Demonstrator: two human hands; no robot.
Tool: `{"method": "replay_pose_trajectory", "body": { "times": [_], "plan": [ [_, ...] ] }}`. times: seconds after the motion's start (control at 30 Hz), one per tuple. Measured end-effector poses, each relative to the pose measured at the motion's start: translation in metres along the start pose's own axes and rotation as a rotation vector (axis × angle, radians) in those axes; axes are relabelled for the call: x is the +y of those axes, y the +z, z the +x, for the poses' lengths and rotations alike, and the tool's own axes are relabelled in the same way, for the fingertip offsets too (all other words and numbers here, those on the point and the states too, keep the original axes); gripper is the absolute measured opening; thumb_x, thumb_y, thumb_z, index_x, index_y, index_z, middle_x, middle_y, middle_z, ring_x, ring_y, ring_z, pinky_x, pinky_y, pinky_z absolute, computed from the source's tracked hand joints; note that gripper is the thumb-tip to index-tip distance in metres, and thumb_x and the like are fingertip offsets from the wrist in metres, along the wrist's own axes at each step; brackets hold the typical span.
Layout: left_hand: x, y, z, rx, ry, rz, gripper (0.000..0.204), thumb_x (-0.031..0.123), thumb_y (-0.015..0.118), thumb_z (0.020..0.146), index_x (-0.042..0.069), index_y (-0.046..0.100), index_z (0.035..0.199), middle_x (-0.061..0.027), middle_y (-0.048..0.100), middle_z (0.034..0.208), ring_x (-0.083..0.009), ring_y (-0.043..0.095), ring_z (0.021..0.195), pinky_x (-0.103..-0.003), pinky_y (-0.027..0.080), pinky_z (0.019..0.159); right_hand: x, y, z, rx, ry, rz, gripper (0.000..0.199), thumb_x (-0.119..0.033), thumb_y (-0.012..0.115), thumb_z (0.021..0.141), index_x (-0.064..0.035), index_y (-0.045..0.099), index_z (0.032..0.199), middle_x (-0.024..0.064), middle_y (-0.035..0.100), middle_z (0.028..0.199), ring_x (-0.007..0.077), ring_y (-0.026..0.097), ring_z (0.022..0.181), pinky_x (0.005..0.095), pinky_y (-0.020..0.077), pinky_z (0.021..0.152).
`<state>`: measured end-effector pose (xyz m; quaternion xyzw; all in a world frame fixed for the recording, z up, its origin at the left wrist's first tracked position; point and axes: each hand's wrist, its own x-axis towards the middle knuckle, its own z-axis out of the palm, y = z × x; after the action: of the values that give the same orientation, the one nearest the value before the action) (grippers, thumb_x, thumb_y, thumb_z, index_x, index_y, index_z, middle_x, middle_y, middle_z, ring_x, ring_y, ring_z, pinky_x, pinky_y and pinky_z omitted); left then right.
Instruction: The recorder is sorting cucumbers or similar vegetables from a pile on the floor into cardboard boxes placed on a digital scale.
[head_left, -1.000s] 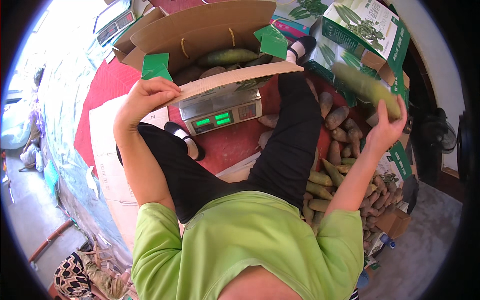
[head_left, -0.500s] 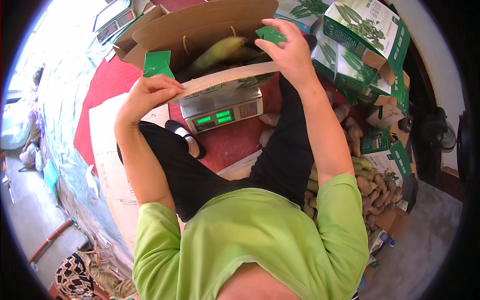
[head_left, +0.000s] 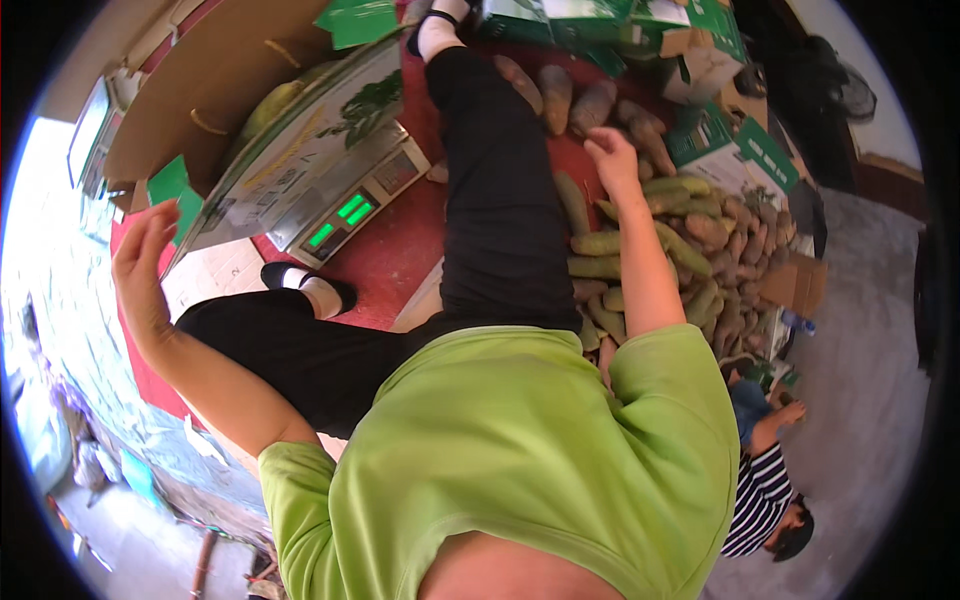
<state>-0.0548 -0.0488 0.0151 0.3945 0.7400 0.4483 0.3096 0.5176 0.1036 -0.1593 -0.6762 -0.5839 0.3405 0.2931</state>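
Note:
An open cardboard carton with green flaps, string handles and a printed vegetable picture rests on a digital scale with a lit green display. One pale green long vegetable shows inside; the rest of the contents is hidden. Beside the carton's near green flap, my left hand is raised, fingers stretched and apparently holding nothing. My right hand reaches out over the red floor covering, open and empty. Long brown tubers lie just beyond it. Below it is a heap of green long vegetables.
More brown tubers pile up at the right. Green and white cartons stand at the far right, near a black fan. A person in a striped shirt is at the lower right. My leg stretches between scale and heap.
My view has turned right, so carton and scale now sit further left. My right hand has left the carton's flap and moved over toward the tubers. My left hand has come off the carton's edge.

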Motion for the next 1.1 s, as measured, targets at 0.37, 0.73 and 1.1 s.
{"method": "replay_pose_trajectory", "body": {
  "times": [0.37, 0.73, 1.1],
  "plan": [
    [-0.031, -0.028, 0.022, 0.333, 0.054, -0.458, 0.035, 0.016, 0.057, 0.095, -0.008, 0.056, 0.120, -0.0185, 0.059, 0.119, -0.0285, 0.058, 0.109, -0.041, 0.047, 0.094, 0.199, -0.002, -0.135, -0.067, 0.515, -0.218, 0.028, -0.016, 0.072, 0.074, -0.0033, 0.067, 0.099, 0.0147, 0.070, 0.094, 0.0253, 0.067, 0.088, 0.0354, 0.0505, 0.081],
    [-0.034, -0.027, 0.024, 0.437, 0.056, -0.521, 0.031, 0.015, 0.062, 0.092, -0.005, 0.060, 0.115, -0.0160, 0.063, 0.111, -0.0263, 0.060, 0.101, -0.038, 0.048, 0.086, 0.188, 0.026, -0.152, -0.221, 0.734, -0.065, 0.029, -0.016, 0.068, 0.075, -0.0066, 0.067, 0.102, 0.0060, 0.067, 0.078, 0.0160, 0.063, 0.065, 0.0324, 0.0508, 0.054],
    [-0.011, -0.015, 0.006, 0.506, 0.093, -0.392, 0.028, 0.016, 0.061, 0.093, -0.006, 0.062, 0.110, -0.0171, 0.066, 0.105, -0.0229, 0.066, 0.090, -0.033, 0.054, 0.078, 0.157, 0.032, -0.140, -0.264, 0.736, 0.017, 0.026, -0.014, 0.067, 0.083, -0.0072, 0.063, 0.107, 0.0024, 0.064, 0.084, 0.0138, 0.061, 0.068, 0.0292, 0.0456, 0.052]
  ]
}}
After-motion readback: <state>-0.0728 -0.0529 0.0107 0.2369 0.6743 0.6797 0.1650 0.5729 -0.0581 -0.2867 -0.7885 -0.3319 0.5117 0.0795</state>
